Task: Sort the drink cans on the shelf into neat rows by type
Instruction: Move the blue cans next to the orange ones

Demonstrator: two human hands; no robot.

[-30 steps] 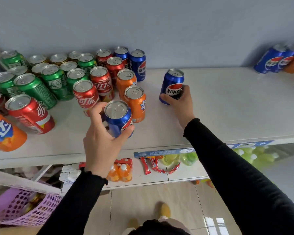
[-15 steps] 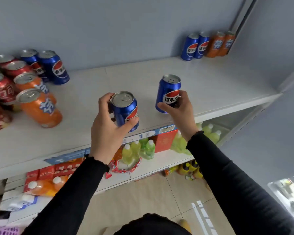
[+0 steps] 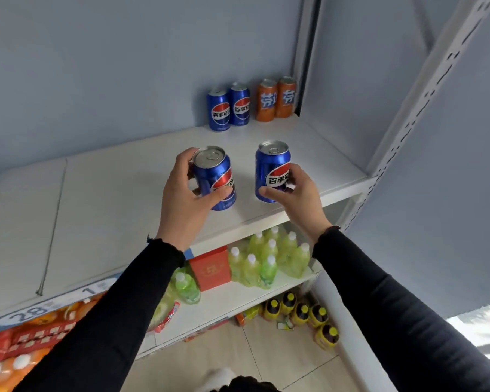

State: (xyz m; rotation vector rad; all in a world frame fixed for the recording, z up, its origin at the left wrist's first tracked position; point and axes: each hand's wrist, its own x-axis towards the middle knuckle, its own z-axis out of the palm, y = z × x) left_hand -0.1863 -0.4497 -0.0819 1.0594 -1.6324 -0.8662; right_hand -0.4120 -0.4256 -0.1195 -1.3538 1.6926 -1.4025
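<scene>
At frame centre, the left hand wraps a blue cola can, tilted; the right hand pinches a second blue can low on its side, upright, likely carrying both toward their kind. Smooth glossy cylinders, dull silver lids. Beyond, upper centre on the white shelf, two blue cans and two orange cans stand paired against the wall.

Two blue Pepsi cans sit mid-frame over the white shelf, tabs up: the left blue can leans a little, the right blue can stands straighter; whether either base touches the board is hard to say. Upper centre, against the wall, a blue pair stands upright, touching, with an orange pair just right of it.
</scene>
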